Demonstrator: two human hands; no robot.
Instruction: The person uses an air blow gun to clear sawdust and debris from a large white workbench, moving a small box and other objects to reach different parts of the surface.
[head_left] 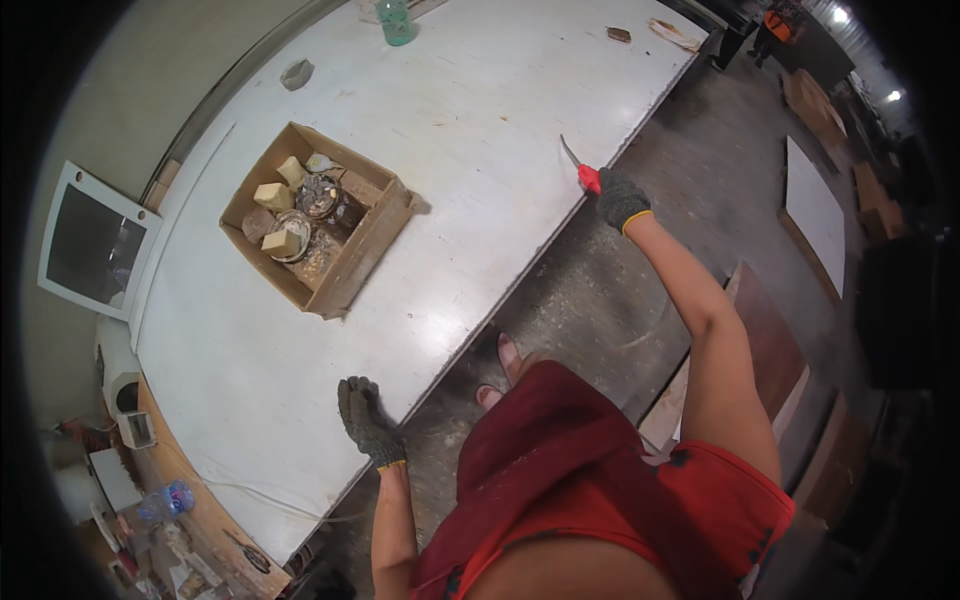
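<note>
Red-handled tool (588, 179) is pointing outward from the right hand (622, 198) grasping it, presumably for safety, while the empty, unclenched left hand (366, 416) is extending over the counter (480, 210).

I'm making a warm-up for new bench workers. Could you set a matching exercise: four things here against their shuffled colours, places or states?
Things
1. Box
2. Tool
3. Left hand
4. Bottle

Descriptions
A. Green, near the picture's top edge
B. Gripped in the right hand
C. Brown, open-topped, with jars inside
D. Gloved, holding nothing, at the near side of the table

Pairs: 1-C, 2-B, 3-D, 4-A
</note>
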